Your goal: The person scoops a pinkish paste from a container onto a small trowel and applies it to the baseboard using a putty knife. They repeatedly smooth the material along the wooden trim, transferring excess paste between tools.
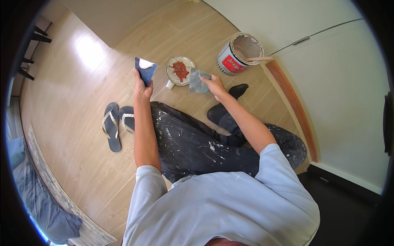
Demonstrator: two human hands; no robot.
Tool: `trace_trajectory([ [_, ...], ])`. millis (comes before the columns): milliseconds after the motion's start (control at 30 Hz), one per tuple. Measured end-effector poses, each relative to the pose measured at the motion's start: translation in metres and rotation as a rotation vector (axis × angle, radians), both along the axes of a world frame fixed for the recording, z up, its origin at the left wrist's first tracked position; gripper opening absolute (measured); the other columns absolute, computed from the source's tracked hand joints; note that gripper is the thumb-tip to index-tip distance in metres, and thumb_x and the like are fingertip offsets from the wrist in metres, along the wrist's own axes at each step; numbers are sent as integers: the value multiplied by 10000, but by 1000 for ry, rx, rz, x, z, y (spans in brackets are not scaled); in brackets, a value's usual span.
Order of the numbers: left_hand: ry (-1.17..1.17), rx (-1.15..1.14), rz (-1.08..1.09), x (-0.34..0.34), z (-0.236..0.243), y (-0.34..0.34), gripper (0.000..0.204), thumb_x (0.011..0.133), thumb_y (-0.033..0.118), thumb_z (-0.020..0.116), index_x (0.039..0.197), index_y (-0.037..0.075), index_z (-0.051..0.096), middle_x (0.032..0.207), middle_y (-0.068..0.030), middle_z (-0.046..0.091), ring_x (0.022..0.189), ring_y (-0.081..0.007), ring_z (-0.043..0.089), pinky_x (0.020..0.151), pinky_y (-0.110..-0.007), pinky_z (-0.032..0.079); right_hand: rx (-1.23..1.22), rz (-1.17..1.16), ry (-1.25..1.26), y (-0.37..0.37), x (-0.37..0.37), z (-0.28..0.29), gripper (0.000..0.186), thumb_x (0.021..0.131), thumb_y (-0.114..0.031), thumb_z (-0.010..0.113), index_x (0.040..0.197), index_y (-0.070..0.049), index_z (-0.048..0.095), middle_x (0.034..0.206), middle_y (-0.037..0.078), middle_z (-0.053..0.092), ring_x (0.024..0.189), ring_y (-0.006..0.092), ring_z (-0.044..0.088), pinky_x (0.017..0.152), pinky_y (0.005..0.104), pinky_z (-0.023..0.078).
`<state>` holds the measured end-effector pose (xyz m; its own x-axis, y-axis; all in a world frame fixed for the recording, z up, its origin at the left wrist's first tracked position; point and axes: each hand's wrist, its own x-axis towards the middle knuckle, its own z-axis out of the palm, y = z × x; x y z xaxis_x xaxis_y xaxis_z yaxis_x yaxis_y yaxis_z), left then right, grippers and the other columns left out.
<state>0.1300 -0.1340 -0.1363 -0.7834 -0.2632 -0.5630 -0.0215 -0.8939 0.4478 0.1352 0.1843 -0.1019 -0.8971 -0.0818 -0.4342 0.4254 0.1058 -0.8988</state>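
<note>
My left hand (143,84) is closed on a dark blue flat spreader (144,74) with a lump of white paste (145,63) at its top. My right hand (214,86) grips a grey, smeared flat spreader (195,84), held just beside and partly over a round lid or plate (172,67) with red bits (179,69) on it and a small white piece at its near edge. At the back right stands a large tin (231,61) with a red label and pale residue inside; a stick (259,59) lies across its rim.
I sit on a wood-look floor (69,127) in paint-spattered dark trousers. Flip-flops (111,131) lie at my left. A white wall or panel (336,82) with a wooden strip (293,102) runs along the right. Grey bedding (45,209) is at the lower left, dark furniture legs (39,37) at the upper left.
</note>
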Motion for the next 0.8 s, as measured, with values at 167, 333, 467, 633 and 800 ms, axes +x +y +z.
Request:
trace_trajectory([
  [167,-149,-17,-73,-3,12,18,386,894,565,658,1037,207,660,952,54,675,765,-77,602,623,-226,442,-4,-61,-55,-18,17,-32,288,942,-169,663,1137,43,680,937,59,707,788,116,634,727,291,501],
  [333,-85,-117,-256,-4,3,21,538,906,602,624,1217,162,615,1134,23,673,931,-115,628,718,-249,465,-16,-197,-61,-22,25,-57,254,929,-172,674,1077,35,681,833,16,648,704,101,549,666,280,450],
  [467,-129,-142,-304,-7,8,28,581,918,594,614,1292,152,577,1200,11,651,995,-136,634,797,-268,492,-46,-210,-82,-17,20,-65,234,923,-174,676,1048,24,681,820,11,633,716,97,534,677,277,443],
  [633,-147,-170,-328,-7,20,34,594,937,577,596,1323,127,557,1245,-20,641,1073,-168,637,940,-327,514,-65,-222,-93,-20,14,-66,229,914,-164,679,1046,23,684,867,34,669,766,114,589,721,284,468],
  [800,-137,-187,-406,-5,26,37,594,964,555,562,1329,87,537,1254,-73,636,1085,-200,650,968,-367,533,-67,-173,-138,-18,6,-61,249,902,-163,686,1052,37,685,924,63,695,812,142,629,755,297,487],
])
